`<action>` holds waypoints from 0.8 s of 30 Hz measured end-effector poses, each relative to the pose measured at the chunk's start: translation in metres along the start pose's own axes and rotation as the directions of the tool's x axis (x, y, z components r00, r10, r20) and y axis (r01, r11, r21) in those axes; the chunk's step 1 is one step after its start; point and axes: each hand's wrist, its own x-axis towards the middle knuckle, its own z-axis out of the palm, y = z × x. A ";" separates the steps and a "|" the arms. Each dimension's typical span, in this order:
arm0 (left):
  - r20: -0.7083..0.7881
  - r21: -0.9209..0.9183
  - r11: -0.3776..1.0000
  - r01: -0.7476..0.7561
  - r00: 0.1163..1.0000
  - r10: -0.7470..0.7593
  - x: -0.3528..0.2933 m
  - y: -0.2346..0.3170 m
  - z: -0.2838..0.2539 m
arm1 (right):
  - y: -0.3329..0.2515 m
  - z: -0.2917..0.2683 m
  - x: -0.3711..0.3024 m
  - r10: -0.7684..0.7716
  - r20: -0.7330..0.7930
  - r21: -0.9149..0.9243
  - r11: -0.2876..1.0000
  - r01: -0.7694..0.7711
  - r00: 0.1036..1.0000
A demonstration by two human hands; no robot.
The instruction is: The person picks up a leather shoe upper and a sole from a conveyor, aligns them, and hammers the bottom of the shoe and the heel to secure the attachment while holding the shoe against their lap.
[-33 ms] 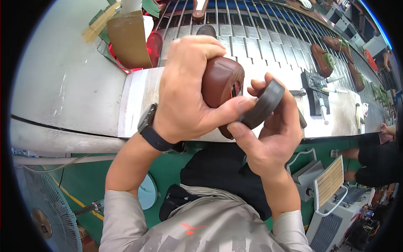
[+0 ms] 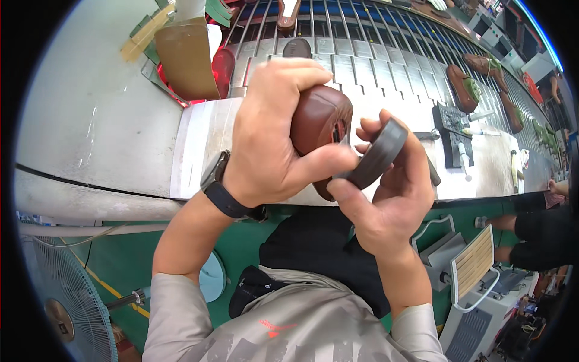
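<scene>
My left hand (image 2: 265,136), with a dark watch on its wrist, wraps round a brown leather shoe (image 2: 316,117) held above the bench. The shoe's rounded end faces up, and a red and black patch shows at its right side. In my right hand (image 2: 395,193) is a dark grey rounded piece (image 2: 381,154) with a thick curved edge; its exact kind is not clear. Fingers and thumb of that hand close round it. My left thumb reaches across to its near edge, beside the shoe. The shoe's lower part is mostly hidden behind my left hand.
Past the bench (image 2: 205,133) runs a slatted metal conveyor (image 2: 374,51) with a dark sole (image 2: 297,48) and several brown shoes (image 2: 461,87). A black block (image 2: 452,136) with brushes stands at right. A brown board (image 2: 188,57) is at left, a fan (image 2: 66,308) below.
My left hand and the shoe have shifted slightly down and right. My left thumb has drawn back a little along the dark piece, which has turned slightly.
</scene>
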 end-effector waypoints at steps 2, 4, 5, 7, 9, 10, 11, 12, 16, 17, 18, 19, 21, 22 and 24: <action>-0.068 -0.210 0.977 0.046 0.996 -0.062 -0.003 -0.003 0.006 | -0.008 0.002 -0.002 0.003 0.003 -0.047 0.999 -0.003 1.000; -0.011 -0.131 0.990 -0.047 0.999 0.046 0.002 -0.002 0.001 | -0.009 0.002 0.000 0.016 0.004 -0.108 0.994 -0.016 1.000; 0.007 -0.108 0.991 -0.084 0.996 0.085 0.005 -0.002 -0.001 | -0.009 0.002 0.001 0.004 0.004 -0.117 0.993 -0.004 1.000; 0.078 -0.029 0.987 -0.159 0.984 0.161 0.009 0.003 -0.006 | -0.009 0.004 0.003 -0.009 0.006 -0.131 0.991 0.009 1.000; 0.125 0.024 0.982 -0.189 0.975 0.185 0.010 0.008 -0.008 | -0.007 0.006 0.004 -0.021 0.012 -0.160 0.987 0.023 1.000; 0.122 0.028 0.982 -0.186 0.976 0.182 0.010 0.010 -0.007 | -0.006 0.007 0.005 -0.033 0.018 -0.181 0.983 0.036 0.999; 0.113 0.050 0.981 -0.185 0.977 0.179 0.010 0.011 -0.007 | -0.005 0.009 0.005 -0.033 0.023 -0.178 0.983 0.037 0.999; 0.106 0.069 0.981 -0.184 0.979 0.176 0.009 0.012 -0.006 | -0.005 0.011 0.004 -0.037 0.004 -0.169 0.985 0.037 0.999; 0.084 0.057 0.984 -0.170 0.983 0.165 0.008 0.012 -0.004 | -0.003 0.013 0.003 -0.056 -0.011 -0.161 0.985 0.053 0.998; 0.081 0.055 0.984 -0.168 0.983 0.163 0.007 0.012 -0.004 | -0.002 0.013 0.003 -0.062 -0.010 -0.162 0.985 0.060 0.998; 0.080 0.054 0.985 -0.166 0.984 0.161 0.007 0.012 -0.005 | -0.002 0.013 0.003 -0.059 -0.008 -0.169 0.984 0.057 0.998; 0.080 0.056 0.985 -0.165 0.984 0.160 0.007 0.012 -0.005 | -0.001 0.013 0.003 -0.058 -0.007 -0.171 0.984 0.056 0.998; 0.087 0.058 0.984 -0.170 0.982 0.165 0.007 0.012 -0.006 | -0.001 0.013 0.003 -0.059 -0.004 -0.171 0.984 0.057 0.998; 0.087 0.059 0.984 -0.169 0.983 0.164 0.006 0.012 -0.006 | -0.001 0.013 0.002 -0.060 -0.003 -0.169 0.984 0.058 0.998; 0.081 0.051 0.985 -0.163 0.984 0.158 0.006 0.013 -0.005 | 0.000 0.014 0.002 -0.061 -0.003 -0.159 0.986 0.059 0.998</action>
